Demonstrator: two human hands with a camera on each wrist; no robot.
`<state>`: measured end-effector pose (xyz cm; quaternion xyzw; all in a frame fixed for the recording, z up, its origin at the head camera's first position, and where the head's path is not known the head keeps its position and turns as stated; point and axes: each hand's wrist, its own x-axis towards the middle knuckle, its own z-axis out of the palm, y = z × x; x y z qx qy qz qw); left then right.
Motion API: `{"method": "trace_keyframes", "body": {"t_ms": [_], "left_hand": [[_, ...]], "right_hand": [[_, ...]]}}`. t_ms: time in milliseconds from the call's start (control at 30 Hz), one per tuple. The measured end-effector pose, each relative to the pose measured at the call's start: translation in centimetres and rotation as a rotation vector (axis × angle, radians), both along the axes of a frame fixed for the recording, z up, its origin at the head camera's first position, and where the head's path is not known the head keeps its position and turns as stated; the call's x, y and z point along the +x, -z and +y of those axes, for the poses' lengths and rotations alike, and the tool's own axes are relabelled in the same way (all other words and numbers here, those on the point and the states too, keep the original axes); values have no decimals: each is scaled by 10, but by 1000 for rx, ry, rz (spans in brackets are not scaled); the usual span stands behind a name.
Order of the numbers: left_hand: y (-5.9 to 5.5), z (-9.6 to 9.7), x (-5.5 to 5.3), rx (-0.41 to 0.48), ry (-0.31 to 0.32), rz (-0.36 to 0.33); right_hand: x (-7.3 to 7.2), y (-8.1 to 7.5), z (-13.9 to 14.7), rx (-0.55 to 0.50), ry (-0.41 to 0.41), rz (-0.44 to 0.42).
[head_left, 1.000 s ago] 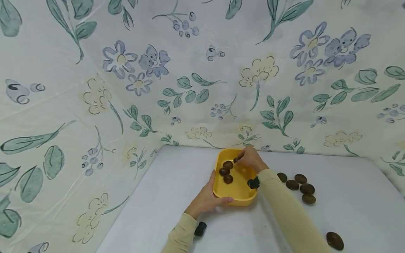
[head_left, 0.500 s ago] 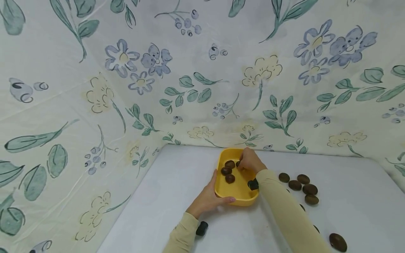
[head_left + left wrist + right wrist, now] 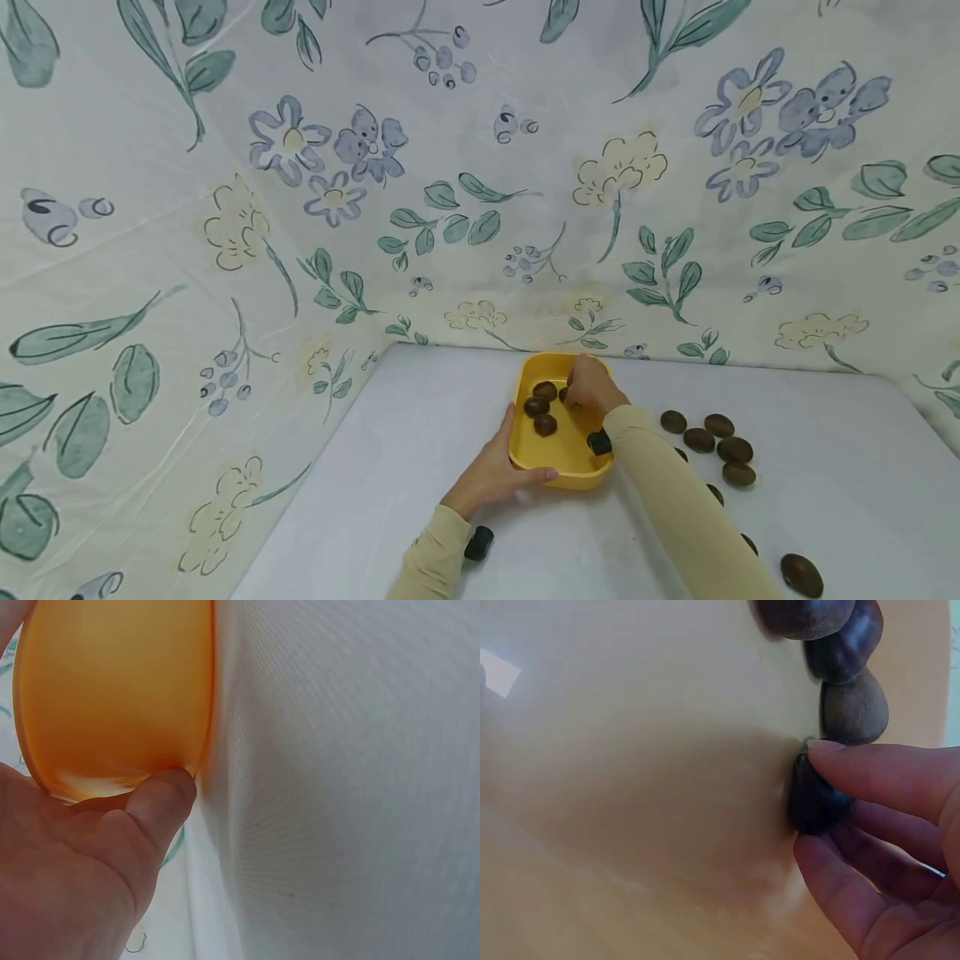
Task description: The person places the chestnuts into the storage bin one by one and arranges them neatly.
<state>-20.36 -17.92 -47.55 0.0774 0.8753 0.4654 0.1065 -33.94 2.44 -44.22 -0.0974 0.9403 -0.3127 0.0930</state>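
While floral cloth [image 3: 450, 283] fills the upper frame, a white table [image 3: 375, 442] spans the lower part, bearing a yellow tray [image 3: 577, 481] just right of centre. The left hand [image 3: 491, 471] grips its lower-left corner; the right hand [image 3: 591, 387], inside at upper right, pinches a dark chestnut [image 3: 817, 799]. Spare chestnuts [image 3: 735, 450] lie lower right. Since a second ago, the right hand has shifted slightly downward, bringing its nut level with the topmost of three placed chestnuts [image 3: 536, 407], which suggests fine positioning.
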Motion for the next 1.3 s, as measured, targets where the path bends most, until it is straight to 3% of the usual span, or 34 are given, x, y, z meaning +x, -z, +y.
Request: {"method": "trace_keyframes", "body": {"t_ms": [167, 267, 500, 700, 833, 1033, 1300], "left_hand": [[0, 0, 2, -4, -3, -5], [0, 1, 1, -15, -17, -16], [0, 2, 1, -17, -22, -15], [1, 1, 0, -9, -32, -17], [2, 0, -1, -10, -36, -18], [2, 0, 0, -9, -22, 9], [3, 1, -2, -14, -21, 1]], "right_hand": [[1, -1, 1, -14, 7, -33], [3, -8, 2, -34, 25, -8], [15, -44, 17, -153, 21, 62], [30, -65, 44, -223, -34, 114], [42, -73, 68, -209, -53, 116], [63, -75, 112, -179, -8, 126], [91, -62, 170, -157, 43, 173]]}}
